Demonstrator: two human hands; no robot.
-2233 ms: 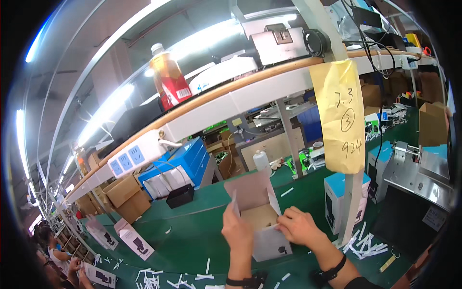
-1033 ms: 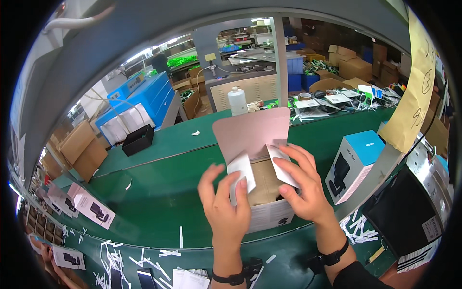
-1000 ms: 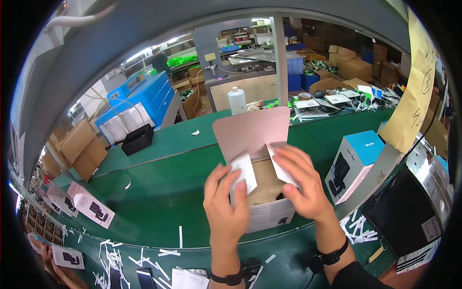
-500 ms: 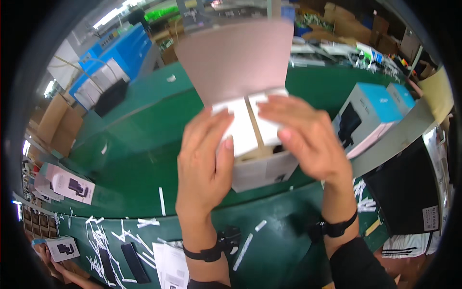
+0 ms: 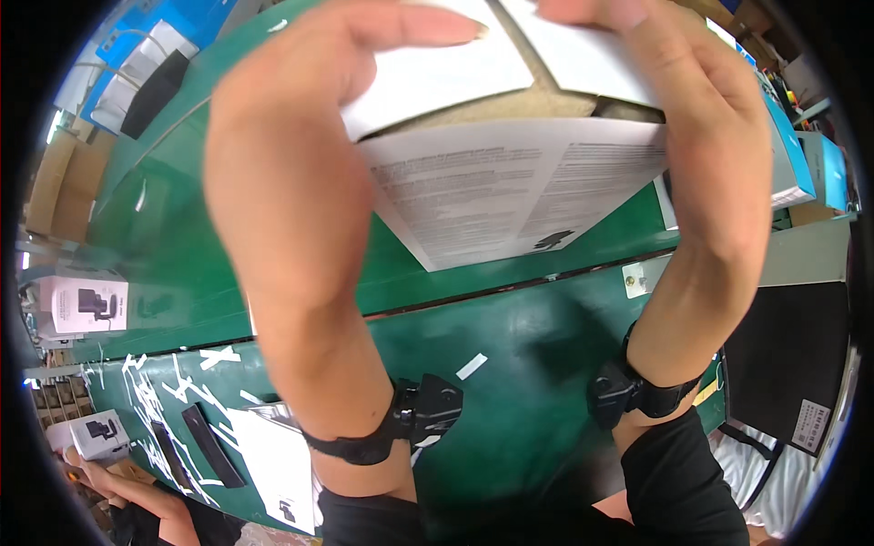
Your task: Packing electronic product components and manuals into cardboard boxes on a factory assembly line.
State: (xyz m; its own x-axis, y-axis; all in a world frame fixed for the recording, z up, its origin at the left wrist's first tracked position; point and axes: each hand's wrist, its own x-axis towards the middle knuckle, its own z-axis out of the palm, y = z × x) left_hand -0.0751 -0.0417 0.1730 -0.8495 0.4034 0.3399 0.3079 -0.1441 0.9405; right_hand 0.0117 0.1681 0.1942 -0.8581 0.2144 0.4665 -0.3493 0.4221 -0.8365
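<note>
A grey-white carton (image 5: 510, 187) stands upright before me, fine print and a small dark picture on its near side. Two white inner flaps (image 5: 455, 77) cover its top, and brown cardboard shows in the gap between them. My left hand (image 5: 287, 100) is at the carton's left side, its thumb stretched over the left flap. At the right, my right hand (image 5: 696, 68) reaches over the right flap with a digit laid on it. Most fingers of both hands pass out at the upper edge, as does the carton's lid. Black straps with small devices circle both wrists.
Paper strips (image 5: 182, 391), a black flat piece (image 5: 211, 446) and white sheets (image 5: 273, 464) lie on the green bench (image 5: 510, 364). Boxes with blue tops (image 5: 828, 173) stand at right, above a black panel (image 5: 783, 364). At lower left, another person's hands hold a small box (image 5: 100, 435).
The view has come closer and tips further down, so the carton looks larger and higher. My fingers and its raised lid have left the picture. My hands stay at the flaps.
</note>
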